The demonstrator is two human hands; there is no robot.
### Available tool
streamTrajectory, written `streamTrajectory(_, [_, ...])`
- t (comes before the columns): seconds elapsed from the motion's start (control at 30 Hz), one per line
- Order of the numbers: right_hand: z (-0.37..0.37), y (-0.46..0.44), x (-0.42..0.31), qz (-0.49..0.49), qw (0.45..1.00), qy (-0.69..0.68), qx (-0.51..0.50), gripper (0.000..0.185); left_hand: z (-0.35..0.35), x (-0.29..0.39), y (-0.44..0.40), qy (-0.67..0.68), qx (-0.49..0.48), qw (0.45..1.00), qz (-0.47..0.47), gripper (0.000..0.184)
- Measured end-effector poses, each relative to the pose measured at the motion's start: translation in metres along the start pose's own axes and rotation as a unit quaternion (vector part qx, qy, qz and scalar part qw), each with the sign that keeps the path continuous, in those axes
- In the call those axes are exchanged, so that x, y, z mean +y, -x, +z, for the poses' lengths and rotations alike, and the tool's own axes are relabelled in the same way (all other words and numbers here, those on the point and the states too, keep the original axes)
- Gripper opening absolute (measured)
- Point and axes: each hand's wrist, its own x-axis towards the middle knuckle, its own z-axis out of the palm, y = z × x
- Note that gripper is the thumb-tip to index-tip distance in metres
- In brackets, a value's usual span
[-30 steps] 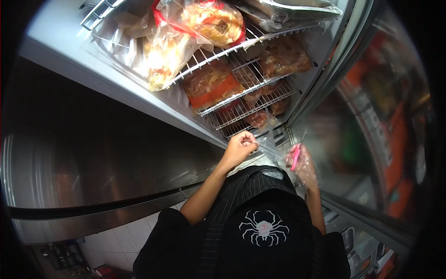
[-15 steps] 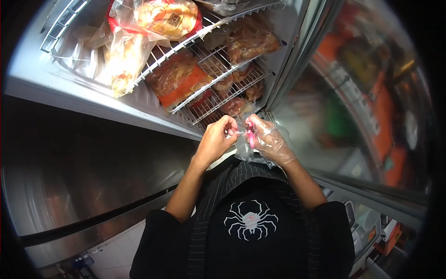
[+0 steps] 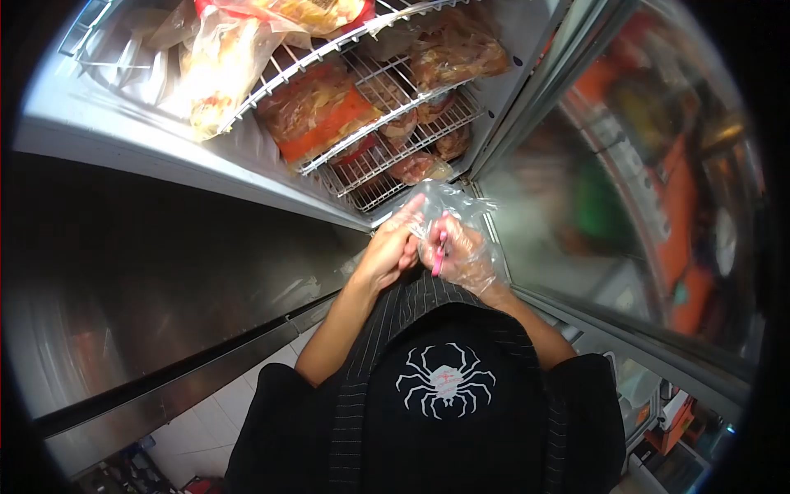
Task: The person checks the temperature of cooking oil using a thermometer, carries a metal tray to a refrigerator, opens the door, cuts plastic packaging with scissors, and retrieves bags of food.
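My left hand is bare, its fingers closed on the edge of a clear plastic bag. Inside a clear plastic glove, my right hand is wrapped round a pink-handled tool, with the hands almost touching. The tool's far end is hidden. The thin bag spreads above both hands, in front of the lowest wire shelf of an open fridge. Past it lies a bag of pinkish meat.
Wire shelves hold several bagged foods, among them a pack with an orange band. A glass door stands at the right. A dark steel panel fills the left. White tiles lie below.
My hands first came together, then moved slightly lower. The clear bag now spreads upward above them, and my left index finger points up along it. The view has shifted.
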Motion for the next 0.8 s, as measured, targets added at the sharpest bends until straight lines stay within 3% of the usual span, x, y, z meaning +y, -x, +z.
streamTrajectory(0.07, [0.007,0.01,0.001,-0.002,0.999,-0.031,-0.039,0.028,-0.012,-0.009,-0.014,0.054,0.008,0.998,0.016,0.042])
streamTrajectory(0.13, [0.009,0.011,0.0,0.0,0.996,-0.058,-0.065,0.029,-0.021,-0.019,-0.027,0.299,-0.065,0.947,0.096,0.042])
streamTrajectory(0.2, [0.011,0.012,-0.003,0.054,0.99,-0.094,-0.087,0.031,-0.017,-0.022,-0.037,0.31,-0.052,0.945,0.091,0.042])
streamTrajectory(0.3, [0.016,0.011,-0.004,0.028,0.995,-0.07,-0.072,0.031,-0.013,-0.022,-0.043,0.336,-0.052,0.937,0.082,0.05])
streamTrajectory(0.37, [0.015,0.009,-0.005,0.01,0.997,-0.042,-0.062,0.029,-0.005,-0.011,-0.041,0.42,-0.173,0.887,0.083,0.059])
streamTrajectory(0.43, [0.016,0.015,0.002,0.098,0.98,-0.115,-0.133,0.028,-0.01,-0.007,-0.045,0.43,-0.165,0.884,0.081,0.068])
streamTrajectory(0.5, [0.017,0.015,0.001,0.084,0.981,-0.108,-0.134,0.027,-0.012,-0.002,-0.045,0.447,-0.16,0.87,0.133,0.072])
streamTrajectory(0.7, [0.012,0.01,-0.004,0.088,0.976,-0.101,-0.169,0.024,-0.011,0.007,-0.049,0.364,-0.144,0.909,0.145,0.087])
streamTrajectory(0.8, [0.009,0.007,-0.01,0.144,0.973,-0.083,-0.16,0.022,-0.012,0.004,-0.049,0.294,-0.123,0.947,0.032,0.098])
